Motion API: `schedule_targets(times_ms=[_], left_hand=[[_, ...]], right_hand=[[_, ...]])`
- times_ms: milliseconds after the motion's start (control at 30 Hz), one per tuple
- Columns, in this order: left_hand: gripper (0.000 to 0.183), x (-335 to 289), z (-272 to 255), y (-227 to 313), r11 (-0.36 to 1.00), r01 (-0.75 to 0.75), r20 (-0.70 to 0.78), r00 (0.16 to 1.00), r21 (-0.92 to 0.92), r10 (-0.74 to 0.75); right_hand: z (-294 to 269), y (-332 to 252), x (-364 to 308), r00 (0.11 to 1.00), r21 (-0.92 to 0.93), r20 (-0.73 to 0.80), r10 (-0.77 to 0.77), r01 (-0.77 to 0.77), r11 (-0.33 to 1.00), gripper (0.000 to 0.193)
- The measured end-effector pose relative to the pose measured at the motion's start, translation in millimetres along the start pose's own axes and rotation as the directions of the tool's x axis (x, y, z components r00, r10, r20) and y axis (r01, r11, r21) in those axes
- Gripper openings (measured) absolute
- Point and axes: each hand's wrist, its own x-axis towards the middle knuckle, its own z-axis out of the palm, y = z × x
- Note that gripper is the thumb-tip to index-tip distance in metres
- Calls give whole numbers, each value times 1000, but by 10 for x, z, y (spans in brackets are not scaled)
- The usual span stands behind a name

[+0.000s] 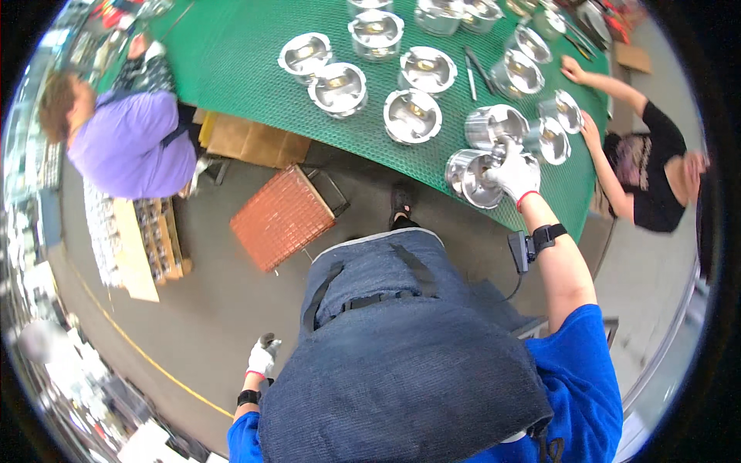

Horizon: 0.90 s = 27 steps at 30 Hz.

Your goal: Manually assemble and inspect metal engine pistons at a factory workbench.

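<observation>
Just left of my right grip (512, 171), touching its gloved fingers, a silver cup-shaped metal part (475, 191) sat at the green worktop's (231, 62) near edge, its long axis partly hidden. I couldn't tell how far those fingers closed; my left grip (264, 356) hung well apart, low, its hold unclear.

Blue sleeves (579, 378), navy apron (401, 370), red-cuffed white gloves (515, 174)

Gloved right hand (512, 173) against a silver piston (482, 194) on green table (231, 62)
</observation>
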Motion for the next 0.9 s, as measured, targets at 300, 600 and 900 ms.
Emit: schedule_targets(times_ms=[300, 600, 900], left_hand=[[40, -712, 1344, 75, 982, 1, 37, 999, -188, 6], [43, -1143, 2017, -213, 921, 198, 182, 973, -335, -143], [42, -849, 1318, 491, 994, -24, 80, 996, -102, 32]], right_hand=[[330, 294, 412, 998, 55, -41, -55, 57, 997, 103], [327, 321, 403, 997, 19, -42, -72, 73, 997, 107], [268, 339, 353, 1000, 23, -3, -21, 21, 1000, 107]])
